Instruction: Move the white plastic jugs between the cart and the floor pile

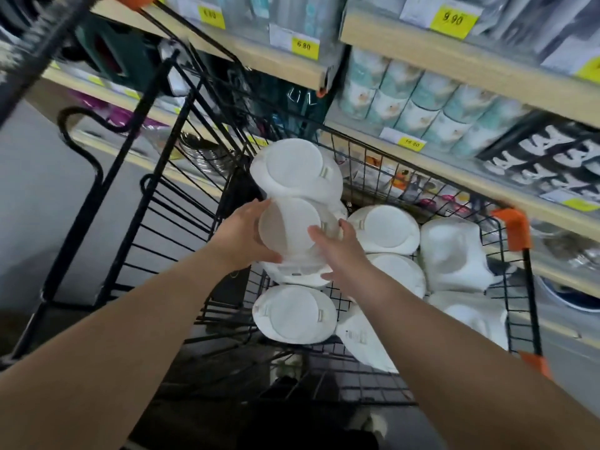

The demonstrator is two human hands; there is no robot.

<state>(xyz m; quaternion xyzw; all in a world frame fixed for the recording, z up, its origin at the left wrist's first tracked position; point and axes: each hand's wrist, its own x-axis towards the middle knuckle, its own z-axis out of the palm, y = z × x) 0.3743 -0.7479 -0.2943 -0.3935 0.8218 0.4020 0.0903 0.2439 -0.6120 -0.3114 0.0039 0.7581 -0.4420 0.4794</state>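
Head view: left hand (242, 237) and right hand (341, 251) both grip a round translucent white plastic lidded container (287, 227), held above the black wire shopping cart (422, 177) loaded with similar white containers (384, 228). Behind, wooden shelves (454, 56) carry yellow price tags (453, 19) reading 9.90 and 6.80.

1. A yellow price tag (212, 15) on the upper left shelf edge read "6.80".
2. A second yellow price tag (304, 45), further right on the same shelf edge, also read "6.80".
3. A larger yellow tag (453, 20) on the upper right shelf read "9.90".
4. A small yellow tag (411, 144) on the shelf edge under the wrapped paper rolls (418, 99) seemed to read "15.80", though it was blurred.
5. Black packs (548, 160) at the right carried big white letters, too skewed to make out.
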